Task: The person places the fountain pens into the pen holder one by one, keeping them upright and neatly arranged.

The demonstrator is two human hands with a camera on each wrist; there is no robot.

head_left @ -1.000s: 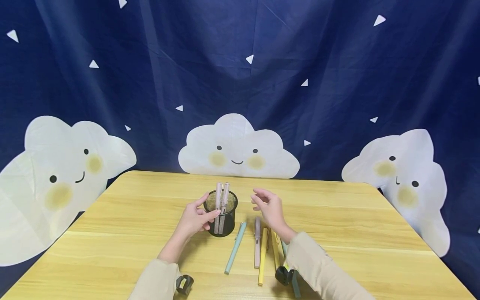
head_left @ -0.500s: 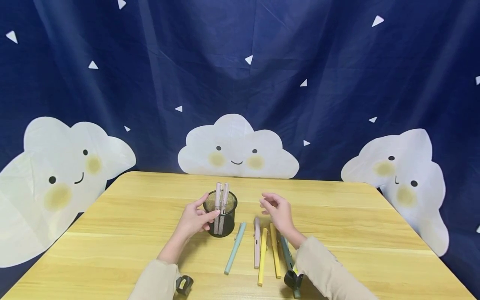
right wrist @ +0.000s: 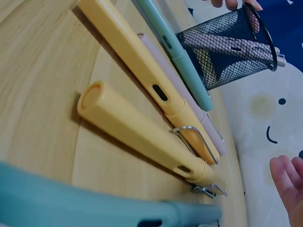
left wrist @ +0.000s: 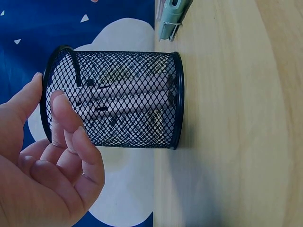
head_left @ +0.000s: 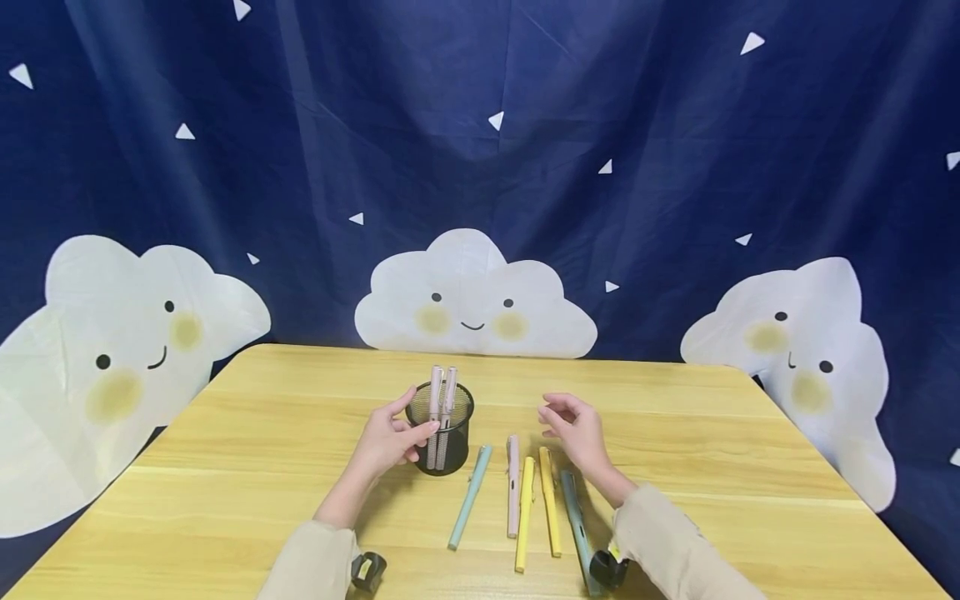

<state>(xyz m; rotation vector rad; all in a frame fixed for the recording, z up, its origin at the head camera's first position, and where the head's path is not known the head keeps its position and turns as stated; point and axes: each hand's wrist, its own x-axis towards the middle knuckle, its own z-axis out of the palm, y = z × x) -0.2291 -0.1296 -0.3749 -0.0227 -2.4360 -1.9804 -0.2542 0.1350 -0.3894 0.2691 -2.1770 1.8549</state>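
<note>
My left hand (head_left: 382,437) holds a black mesh pen cup (head_left: 461,446) at its rim, thumb on the near side. Two pale pink pens (head_left: 436,392) stand inside the upright cup and show through the mesh in the left wrist view. My right hand (head_left: 581,433) hovers above the table right of the cup, fingers loosely bent, holding nothing. Below it lie a light teal pen (head_left: 470,497), a pink pen (head_left: 513,492), a yellow pen (head_left: 525,521), a second yellow pen (head_left: 551,504) and a darker teal pen (head_left: 579,525), partly covered by the wrist camera.
The wooden table (head_left: 187,500) reaches back to a dark blue curtain (head_left: 465,108) printed with smiling clouds (head_left: 472,267). A black wrist camera (head_left: 367,572) is at the left sleeve, another (head_left: 609,570) at the right.
My right hand has moved to the right, away from the cup, uncovering more of the right-hand yellow and darker teal pens. The left hand and cup stay in place.
</note>
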